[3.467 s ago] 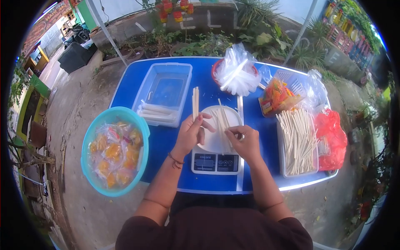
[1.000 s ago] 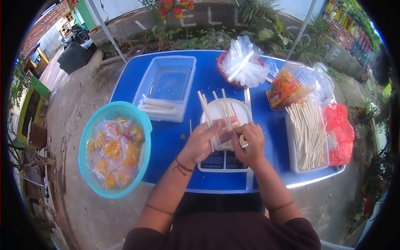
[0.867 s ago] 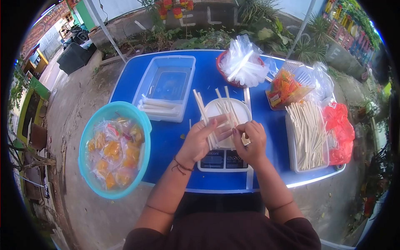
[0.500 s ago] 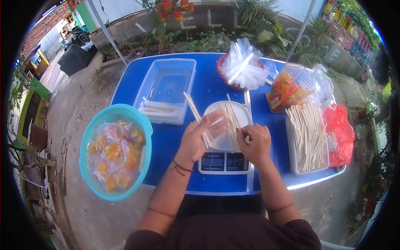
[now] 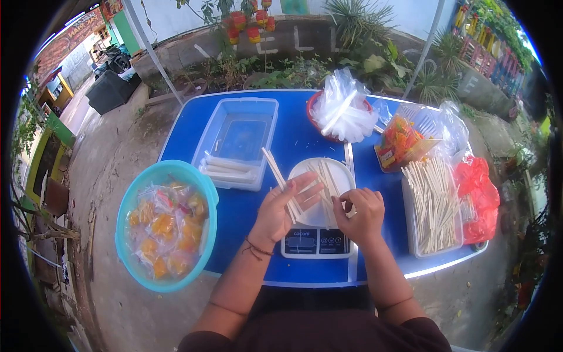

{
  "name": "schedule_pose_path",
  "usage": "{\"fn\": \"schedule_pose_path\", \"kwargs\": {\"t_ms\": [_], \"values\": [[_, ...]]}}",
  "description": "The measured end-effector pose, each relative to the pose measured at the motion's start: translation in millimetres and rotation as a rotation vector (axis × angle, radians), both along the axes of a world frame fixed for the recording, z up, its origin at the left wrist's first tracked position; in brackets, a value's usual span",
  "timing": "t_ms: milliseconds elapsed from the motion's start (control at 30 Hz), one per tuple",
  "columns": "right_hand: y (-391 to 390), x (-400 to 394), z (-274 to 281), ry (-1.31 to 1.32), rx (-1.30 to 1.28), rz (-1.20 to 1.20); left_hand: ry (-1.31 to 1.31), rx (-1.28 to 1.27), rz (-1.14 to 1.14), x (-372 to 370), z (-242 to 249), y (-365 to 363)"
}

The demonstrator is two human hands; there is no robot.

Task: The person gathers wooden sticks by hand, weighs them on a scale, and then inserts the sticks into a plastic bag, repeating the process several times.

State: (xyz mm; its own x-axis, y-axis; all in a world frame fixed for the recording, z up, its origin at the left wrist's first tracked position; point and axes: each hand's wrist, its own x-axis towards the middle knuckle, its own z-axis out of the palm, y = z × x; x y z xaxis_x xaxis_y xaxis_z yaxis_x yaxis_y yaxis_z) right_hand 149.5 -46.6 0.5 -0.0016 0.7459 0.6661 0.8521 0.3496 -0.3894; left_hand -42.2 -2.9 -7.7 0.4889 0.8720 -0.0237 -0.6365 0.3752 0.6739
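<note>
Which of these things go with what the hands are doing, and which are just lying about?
Part of it, it seems:
held sticks in the left hand
scale, with more sticks on it
stick pile at right
perhaps the clear box

Apparently just lying about:
turquoise basin
orange packets
red plastic bag

A bare lane of blue counter [image 5: 296, 126] ran between the clear tub [image 5: 234, 138] and the red bowl [image 5: 311, 118], though sticks [image 5: 273, 166] slanting up from the left hand [image 5: 284, 202] crossed its near end. Another gap opened between the right hand [image 5: 362, 214] and the stick box [image 5: 435, 253]. The teal basin [image 5: 121, 234] obstructed the near left.
</note>
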Motion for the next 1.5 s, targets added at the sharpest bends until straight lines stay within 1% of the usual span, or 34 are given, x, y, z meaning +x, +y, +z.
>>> {"fn": "schedule_pose_path", "kwargs": {"t_ms": [33,133,167,267,367,467,600,667,767,867,967,1067,1100,1200,1300,1500], "values": [[-0.7,-1.0,0.9,0.003,0.017,0.009,-0.004,0.0,-0.002,0.5,0.5,-0.9],[-3.1,-8.7,4.5,0.064,0.067,0.169,-0.06,0.018,-0.041,3.1,-0.4,-2.2],[-6.0,-8.5,3.9,0.004,0.065,0.241,-0.034,0.05,-0.055,4.4,-0.7,-4.4],[-10.1,-23.8,2.6,0.041,0.085,0.325,0.04,0.165,-0.11,9.6,2.3,-11.3],[-14.4,-30.9,-0.9,0.065,0.109,0.324,0.107,0.27,-0.212,10.9,6.3,-19.9],[-13.8,-30.4,-6.2,0.077,0.142,0.339,0.125,0.411,-0.18,16.1,0.5,-21.2],[-12.4,-32.2,-8.8,0.109,0.181,0.368,0.144,0.384,-0.164,14.8,1.8,-21.2],[-14.0,-32.9,-7.1,0.132,0.158,0.367,0.141,0.344,-0.159,15.1,2.7,-21.0],[-13.9,-32.8,-7.1,0.177,0.139,0.371,0.189,0.361,-0.141,14.2,-1.4,-18.8],[-13.2,-32.0,-5.4,0.204,0.141,0.376,0.268,0.421,-0.079,12.4,1.2,-17.5],[-11.5,-30.9,-4.8,0.227,0.154,0.359,0.285,0.396,0.011,13.5,-0.2,-16.3],[-11.1,-28.4,-2.3,0.247,0.121,0.311,0.369,0.345,0.113,11.2,-2.4,-14.1],[-12.5,-27.7,-1.9,0.252,0.098,0.293,0.346,0.327,0.195,14.1,-2.6,-14.5],[-12.3,-28.3,-3.3,0.25,0.064,0.296,0.419,0.284,0.261,12.1,-4.6,-13.5],[-11.8,-28.9,-7.6,0.258,0.058,0.333,0.459,0.325,0.311,12.4,-6.5,-12.6],[-12.3,-32.3,-0.9,0.272,0.039,0.297,0.516,0.381,0.354,11.9,-5.7,-14.5]]}}
